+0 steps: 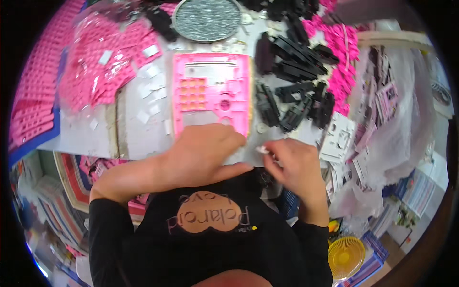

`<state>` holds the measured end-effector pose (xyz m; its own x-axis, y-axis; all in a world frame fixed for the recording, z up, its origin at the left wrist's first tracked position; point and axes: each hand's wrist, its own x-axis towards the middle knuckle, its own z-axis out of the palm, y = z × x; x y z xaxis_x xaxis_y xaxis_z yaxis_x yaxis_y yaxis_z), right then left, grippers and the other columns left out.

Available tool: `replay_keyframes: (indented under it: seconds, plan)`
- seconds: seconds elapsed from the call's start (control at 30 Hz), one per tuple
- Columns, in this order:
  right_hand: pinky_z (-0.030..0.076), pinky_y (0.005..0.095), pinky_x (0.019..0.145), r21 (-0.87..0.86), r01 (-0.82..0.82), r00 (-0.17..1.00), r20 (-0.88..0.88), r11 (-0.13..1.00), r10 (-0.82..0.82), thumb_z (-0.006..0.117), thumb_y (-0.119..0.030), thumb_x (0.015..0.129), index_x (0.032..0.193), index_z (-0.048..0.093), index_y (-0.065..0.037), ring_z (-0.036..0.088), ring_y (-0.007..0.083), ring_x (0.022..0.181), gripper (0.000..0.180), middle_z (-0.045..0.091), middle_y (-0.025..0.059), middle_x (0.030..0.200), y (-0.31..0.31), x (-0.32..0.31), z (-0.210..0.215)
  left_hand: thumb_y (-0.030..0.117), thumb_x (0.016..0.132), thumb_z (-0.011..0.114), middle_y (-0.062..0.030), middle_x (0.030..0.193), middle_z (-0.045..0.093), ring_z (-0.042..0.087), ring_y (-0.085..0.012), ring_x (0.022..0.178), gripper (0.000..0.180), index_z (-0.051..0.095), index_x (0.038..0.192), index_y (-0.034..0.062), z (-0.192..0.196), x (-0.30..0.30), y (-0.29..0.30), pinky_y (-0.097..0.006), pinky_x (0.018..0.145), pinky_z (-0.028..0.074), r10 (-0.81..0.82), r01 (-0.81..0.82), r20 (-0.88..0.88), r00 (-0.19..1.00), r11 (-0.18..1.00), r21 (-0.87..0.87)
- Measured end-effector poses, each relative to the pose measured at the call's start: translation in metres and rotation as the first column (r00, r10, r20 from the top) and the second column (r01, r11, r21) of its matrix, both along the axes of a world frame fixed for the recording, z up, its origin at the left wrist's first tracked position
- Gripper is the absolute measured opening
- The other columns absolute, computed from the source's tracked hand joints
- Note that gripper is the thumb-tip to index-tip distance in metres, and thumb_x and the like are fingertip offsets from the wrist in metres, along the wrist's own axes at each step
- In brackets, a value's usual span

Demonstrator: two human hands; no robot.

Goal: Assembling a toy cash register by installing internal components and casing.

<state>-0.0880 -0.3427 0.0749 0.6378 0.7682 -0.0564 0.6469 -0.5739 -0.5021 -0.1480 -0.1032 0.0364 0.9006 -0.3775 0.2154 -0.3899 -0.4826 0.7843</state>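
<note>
A pink plastic casing [241, 95] lies on the worktable, with a grid of square openings, a long slot and a round hole. My left hand [203, 148] rests across its lower edge, thumb stretched out to the right, apart from the curled index finger. The other left fingertips are hidden. To the right of the casing's lower corner, my right hand [296, 165] pinches a small white plastic piece [262, 149] between thumb and fingers. Its exact shape is too small to make out.
Black plastic parts [294, 62] are heaped right of the casing, beside bright pink pieces [342, 71]. A bag of pink panels [95, 62] and small white squares [153, 88] lie left. A round grey-topped object [206, 19] stands behind. A white plate [337, 137] lies near a plastic bag [406, 110].
</note>
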Motion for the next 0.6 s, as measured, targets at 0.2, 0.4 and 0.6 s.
replay_keyframes:
  seconds: [0.2,0.4,0.6]
  plan:
    - [0.054,0.0283,0.061,0.366,0.234,0.93,-0.356,0.901,-0.097,0.074,0.002,0.081,0.102,0.07,0.0,0.069,0.0175,0.069,0.022,0.069,0.0092,0.081,0.045,-0.008,-0.013,0.01,0.079,0.075,-0.0069,0.074,0.054,0.058,-0.0294,0.065,0.016,0.061,0.087,0.0068,-0.014,-0.01,0.013,-0.042,0.055,0.045,0.046,-0.045,0.08,0.996,0.999,-0.012]
    - [0.052,0.0235,0.066,0.426,0.632,0.668,-0.722,0.647,-0.177,0.07,0.003,0.09,0.105,0.071,0.004,0.066,0.0086,0.075,0.015,0.071,0.0082,0.085,0.066,-0.008,-0.034,0.009,0.078,0.075,-0.0092,0.087,0.062,0.064,-0.0295,0.081,0.02,0.065,0.095,0.0065,-0.007,-0.01,0.026,-0.042,0.068,0.049,0.131,-0.13,-0.005,0.991,0.989,0.072]
    - [0.053,0.0357,0.059,0.221,0.166,0.985,-0.087,0.961,-0.15,0.073,-0.007,0.087,0.088,0.066,-0.002,0.067,0.0266,0.066,0.009,0.067,0.013,0.078,0.078,0.037,-0.038,0.023,0.08,0.075,-0.0067,0.132,0.061,0.051,-0.0233,0.132,0.042,0.065,0.118,0.0074,-0.026,0.002,0.043,-0.049,0.11,0.035,0.173,-0.222,0.157,0.972,0.891,0.397]
